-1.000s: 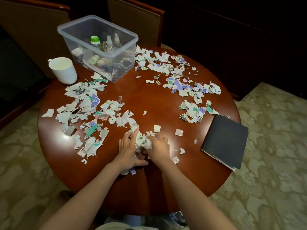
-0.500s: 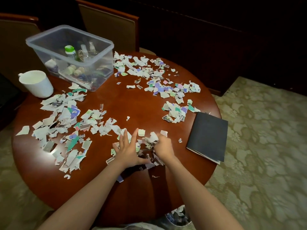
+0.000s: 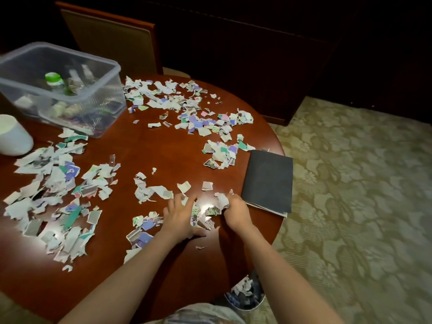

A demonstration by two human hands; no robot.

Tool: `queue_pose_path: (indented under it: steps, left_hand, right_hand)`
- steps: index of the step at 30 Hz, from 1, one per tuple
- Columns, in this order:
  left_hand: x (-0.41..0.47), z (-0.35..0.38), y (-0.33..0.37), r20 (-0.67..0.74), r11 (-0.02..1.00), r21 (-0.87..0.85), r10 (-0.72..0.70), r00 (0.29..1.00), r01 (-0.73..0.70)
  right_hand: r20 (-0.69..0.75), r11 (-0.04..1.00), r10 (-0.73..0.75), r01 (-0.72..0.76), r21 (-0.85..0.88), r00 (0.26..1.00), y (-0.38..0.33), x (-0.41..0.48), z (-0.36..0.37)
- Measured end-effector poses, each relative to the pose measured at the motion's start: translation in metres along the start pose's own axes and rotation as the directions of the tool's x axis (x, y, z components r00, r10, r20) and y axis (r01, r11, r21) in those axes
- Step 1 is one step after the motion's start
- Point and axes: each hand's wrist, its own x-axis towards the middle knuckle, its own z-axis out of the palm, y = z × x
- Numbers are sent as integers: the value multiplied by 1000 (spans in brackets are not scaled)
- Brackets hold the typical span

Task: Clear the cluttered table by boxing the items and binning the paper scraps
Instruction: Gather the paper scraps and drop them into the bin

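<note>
The round brown surface (image 3: 152,146) is covered with torn paper scraps (image 3: 53,190), white with bits of green, blue and purple. Both hands are near the front edge, with a small heap of scraps between them. The left hand (image 3: 178,216) lies flat on the surface, its fingers (image 3: 184,201) spread out straight and pressing down on some scraps. The right hand (image 3: 236,210) has its fingers curled round a crumpled bunch of scraps. A black notebook (image 3: 268,181) lies just beside the right hand, with one corner sticking over the edge. At the far left stands a clear plastic box (image 3: 109,101) with small things inside, one of them a bottle (image 3: 53,80) with a green cap. A white cup (image 3: 12,134) stands next to the box. More scraps lie in heaps on the left and at the far side. Down on the floor (image 3: 350,183), under the front edge, stands a bin (image 3: 261,299) with scraps in it. A chair (image 3: 109,40) stands behind the box.
</note>
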Motion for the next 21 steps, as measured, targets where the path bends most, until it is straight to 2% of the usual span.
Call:
queue_pose_path:
  steps: [2,5,7,10,14,18,21]
  left_hand:
    - [-3,-1,-1,2,997,1,-75,997,75]
    - [-2,-1,-2,117,987,-23,-157,981,160]
    - [2,-3,0,150,993,0,-119,981,120]
    - [1,-3,5,125,998,67,-30,992,22]
    - [-4,9,13,26,998,37,52,998,-53]
    - [-9,20,23,-35,988,136,83,996,-78]
    - [-5,21,19,-22,976,177,132,991,-126]
  right_hand:
    - [33,999,-41,41,4,999,-5,-3,4]
    - [113,996,-88,85,28,990,-17,-8,8]
    - [161,993,-112,108,37,981,-24,-11,9]
    - [168,992,-124,116,57,978,-31,-14,7]
    - [96,997,-60,55,60,994,-25,-15,0]
    - [26,996,-6,4,91,1000,-13,-17,-5]
    - [-8,992,15,-14,124,1000,-7,-22,-11]
